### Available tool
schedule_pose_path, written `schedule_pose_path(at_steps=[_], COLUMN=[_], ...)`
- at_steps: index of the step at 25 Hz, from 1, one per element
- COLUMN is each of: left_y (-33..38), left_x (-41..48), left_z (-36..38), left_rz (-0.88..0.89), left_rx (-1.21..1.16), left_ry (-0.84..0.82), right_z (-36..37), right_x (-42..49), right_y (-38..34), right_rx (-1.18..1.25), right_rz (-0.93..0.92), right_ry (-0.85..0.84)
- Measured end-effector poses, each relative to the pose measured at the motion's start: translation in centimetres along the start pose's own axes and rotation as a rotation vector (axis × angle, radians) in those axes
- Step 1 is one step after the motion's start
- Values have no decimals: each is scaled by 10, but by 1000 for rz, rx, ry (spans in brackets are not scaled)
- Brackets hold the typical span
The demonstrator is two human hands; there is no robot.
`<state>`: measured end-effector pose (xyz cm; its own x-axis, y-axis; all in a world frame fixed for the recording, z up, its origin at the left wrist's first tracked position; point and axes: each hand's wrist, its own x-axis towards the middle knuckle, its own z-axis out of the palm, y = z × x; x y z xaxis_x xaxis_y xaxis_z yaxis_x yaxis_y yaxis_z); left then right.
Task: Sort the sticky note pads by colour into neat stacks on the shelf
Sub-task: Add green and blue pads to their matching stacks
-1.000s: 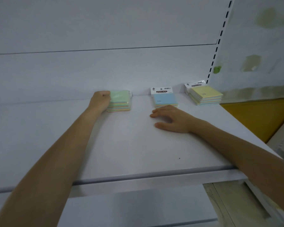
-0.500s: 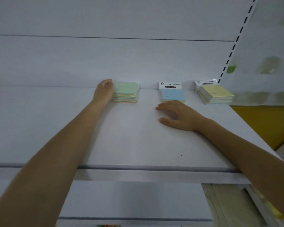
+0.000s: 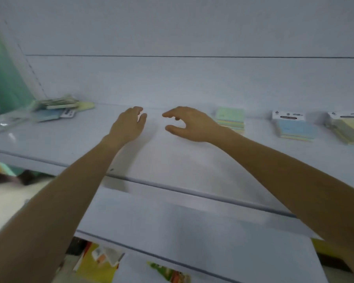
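Three neat stacks stand along the back of the white shelf (image 3: 172, 160): a green-topped stack (image 3: 231, 119), a blue-topped stack (image 3: 294, 128) with a white header card, and a yellow-topped stack (image 3: 349, 127) at the right edge. A loose, unsorted pile of pads (image 3: 57, 108) lies at the far left of the shelf. My left hand (image 3: 129, 124) and my right hand (image 3: 188, 124) hover over the bare middle of the shelf, both empty with fingers apart. My right hand is just left of the green stack, not touching it.
A greenish transparent panel (image 3: 2, 82) rises at the left end of the shelf. Below the shelf's front edge (image 3: 192, 193) a lower white shelf shows, with colourful packets (image 3: 102, 262) underneath. The white back wall closes the shelf behind the stacks.
The view has swung left, bringing the loose pile into sight. My left hand let go of the green stack and both hands moved left, lifted off the shelf with fingers spread.
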<state>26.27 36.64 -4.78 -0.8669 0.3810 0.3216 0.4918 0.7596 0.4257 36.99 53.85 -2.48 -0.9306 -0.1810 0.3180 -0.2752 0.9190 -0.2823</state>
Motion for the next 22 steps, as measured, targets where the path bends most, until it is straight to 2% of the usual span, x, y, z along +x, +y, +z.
schedule_pose_path(at_steps=[4, 10, 17, 20, 22], left_y=[-99, -221, -318, -351, -370], left_x=[-27, -45, -15, 6, 17], left_z=[-65, -125, -156, -165, -165], left_rz=[-44, -170, -266, -342, -392], left_rx=[197, 243, 305, 328, 382], left_ry=[27, 42, 62, 52, -32], right_z=[68, 138, 188, 208, 221], right_x=[74, 150, 258, 304, 328], right_y=[-81, -160, -174, -184, -195], right_rx=[8, 53, 132, 122, 30], right_rz=[-21, -39, 3, -77, -169], right_ry=[-98, -165, -97, -38, -58])
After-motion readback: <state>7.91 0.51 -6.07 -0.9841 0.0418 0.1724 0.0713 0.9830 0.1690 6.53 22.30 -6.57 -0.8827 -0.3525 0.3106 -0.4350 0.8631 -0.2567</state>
